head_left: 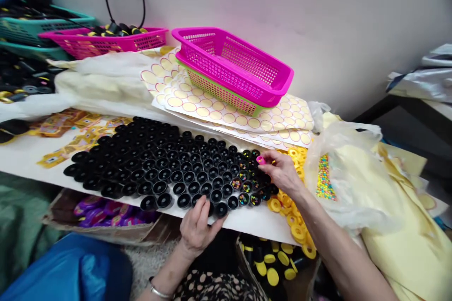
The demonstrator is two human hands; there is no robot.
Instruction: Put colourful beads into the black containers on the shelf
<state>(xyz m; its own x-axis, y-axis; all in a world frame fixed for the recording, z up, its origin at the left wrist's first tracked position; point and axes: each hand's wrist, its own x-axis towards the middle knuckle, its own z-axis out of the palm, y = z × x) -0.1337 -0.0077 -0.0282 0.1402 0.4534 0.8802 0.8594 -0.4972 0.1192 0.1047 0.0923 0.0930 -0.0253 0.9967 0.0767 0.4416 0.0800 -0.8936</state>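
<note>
Right hand (281, 170) pinches a small pink cup (261, 160) at the black cups (189, 177).
Left hand (198, 228) curls at their near edge; I cannot tell whether it grips one.

One small pink cup (261, 160), many dozens of black cups (189, 177), too crowded for exact counting; at least two pink baskets (233, 73), one green basket (219, 91), two teal baskets (26, 28), two cartons (120, 234), dozens of yellow rings (298, 233), several purple packs (94, 217), one black loop (144, 2).
</note>
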